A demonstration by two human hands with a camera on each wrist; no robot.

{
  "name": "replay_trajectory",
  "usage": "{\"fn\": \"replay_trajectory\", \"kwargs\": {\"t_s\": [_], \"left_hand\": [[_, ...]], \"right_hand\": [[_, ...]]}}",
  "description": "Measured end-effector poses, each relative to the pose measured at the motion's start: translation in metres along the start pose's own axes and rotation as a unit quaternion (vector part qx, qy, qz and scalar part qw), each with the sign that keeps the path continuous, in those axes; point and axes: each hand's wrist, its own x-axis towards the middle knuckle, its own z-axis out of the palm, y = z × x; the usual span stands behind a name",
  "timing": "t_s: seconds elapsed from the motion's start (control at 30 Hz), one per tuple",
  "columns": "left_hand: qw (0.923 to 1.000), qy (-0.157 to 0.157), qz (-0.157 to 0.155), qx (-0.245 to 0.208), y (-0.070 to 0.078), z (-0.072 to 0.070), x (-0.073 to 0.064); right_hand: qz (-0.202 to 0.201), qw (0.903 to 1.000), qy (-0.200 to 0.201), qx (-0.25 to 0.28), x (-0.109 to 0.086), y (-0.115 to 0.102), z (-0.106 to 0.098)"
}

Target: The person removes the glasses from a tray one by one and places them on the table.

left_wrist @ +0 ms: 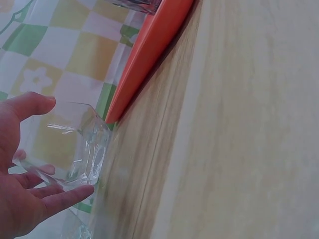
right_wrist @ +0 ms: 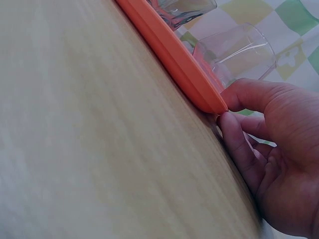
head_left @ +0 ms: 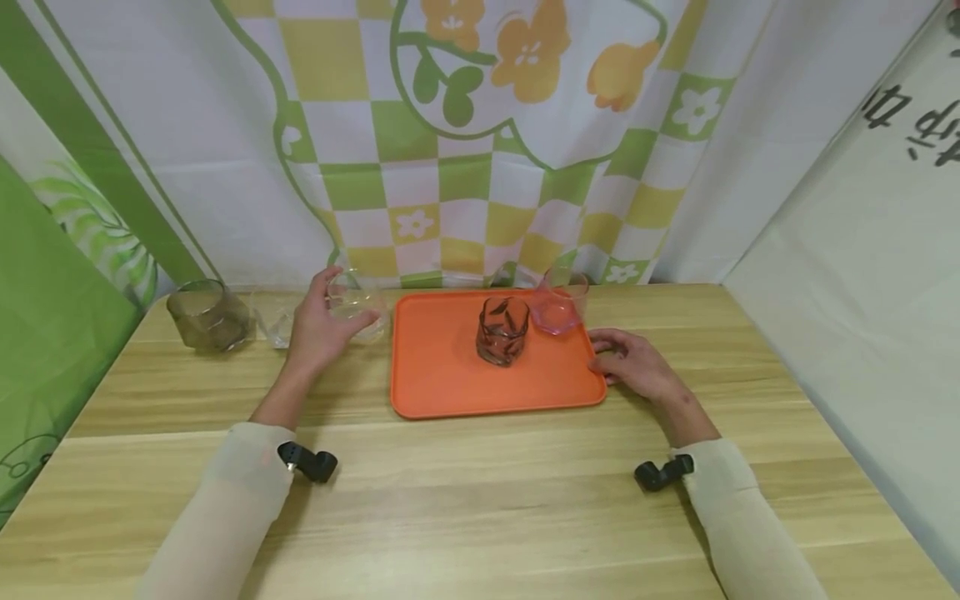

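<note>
A clear drinking glass [head_left: 358,304] is between the thumb and fingers of my left hand [head_left: 322,321], just left of the orange tray [head_left: 442,387]. In the left wrist view the thumb lies near the glass's rim and the fingers [left_wrist: 67,199] support its other side. My right hand [head_left: 637,362] pinches the tray's right edge, as the right wrist view shows at the tray's corner [right_wrist: 214,102]. On the tray stand a dark brown glass [head_left: 502,333], near the middle, and a pink-tinted glass [head_left: 558,304] at the back right.
Left of my left hand stand a smoky grey glass [head_left: 210,317] and another clear glass [head_left: 272,321], partly hidden by the hand. A checked, flowered curtain [head_left: 465,175] hangs behind the wooden table [head_left: 480,500]. A pale wall covering [head_left: 862,275] rises at the right.
</note>
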Motion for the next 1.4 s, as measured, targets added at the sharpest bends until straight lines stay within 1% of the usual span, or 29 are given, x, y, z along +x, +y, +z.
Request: {"fn": "replay_trajectory", "kwargs": {"t_s": [0.17,0.67,0.83,0.97,1.17,1.4], "left_hand": [[1.0,-0.004,-0.003,0.006,-0.0015,0.0005,0.0],[0.9999,-0.01,0.008,0.002,-0.0053,0.0049,0.0018],[0.9995,-0.02,0.024,0.005,-0.0063,0.0057,0.0027],[0.9988,-0.023,0.038,0.02,-0.0077,0.0071,0.0031],[0.998,-0.031,0.045,0.03,-0.0093,0.0076,0.0029],[0.9975,-0.033,0.054,0.03,-0.0085,0.0071,0.0022]], "right_hand": [[-0.003,1.0,0.0,0.002,0.0006,0.0016,0.0],[-0.006,1.0,0.001,0.002,-0.0002,-0.0006,0.0],[-0.003,1.0,-0.002,0.009,-0.0006,-0.0007,0.0003],[-0.002,0.9999,-0.003,0.012,-0.0001,0.0004,0.0002],[-0.005,0.9999,-0.004,0.012,0.0002,0.0019,-0.0003],[-0.006,0.9999,-0.004,0.01,-0.0002,0.0007,-0.0003]]}}
